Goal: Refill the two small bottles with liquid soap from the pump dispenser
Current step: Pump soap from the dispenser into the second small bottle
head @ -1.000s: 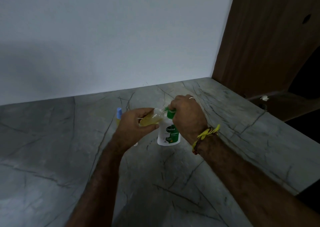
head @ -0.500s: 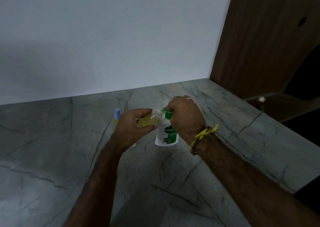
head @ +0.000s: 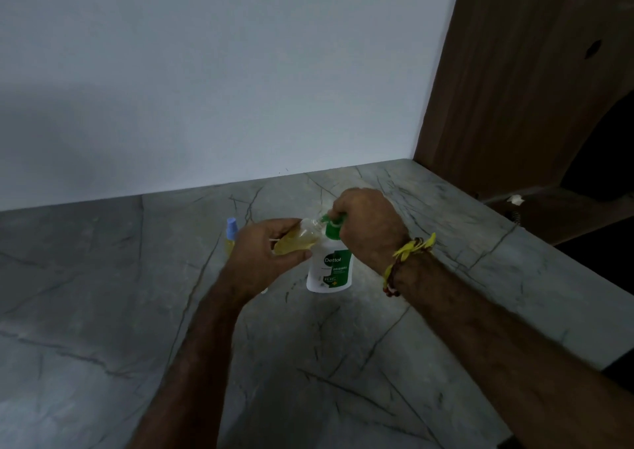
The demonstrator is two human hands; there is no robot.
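A white pump dispenser (head: pixel 330 270) with a green label and green pump head stands upright on the grey marble counter (head: pixel 343 363). My right hand (head: pixel 368 227) curls over the pump head from above. My left hand (head: pixel 266 253) grips a small clear bottle (head: pixel 298 241) holding yellow liquid soap, tilted with its open neck against the pump's nozzle. A second small bottle (head: pixel 231 234) with a blue cap and yellow contents stands on the counter just behind my left hand, partly hidden by it.
A pale wall (head: pixel 206 88) rises behind the counter. A brown wooden panel (head: pixel 514 88) bounds the counter at the right, with a dark recess and a small white object (head: pixel 515 200) beyond it. The counter's right edge drops off near my right forearm.
Both hands, the tilted small bottle and the dispenser keep the same pose; only the camera has shifted slightly.
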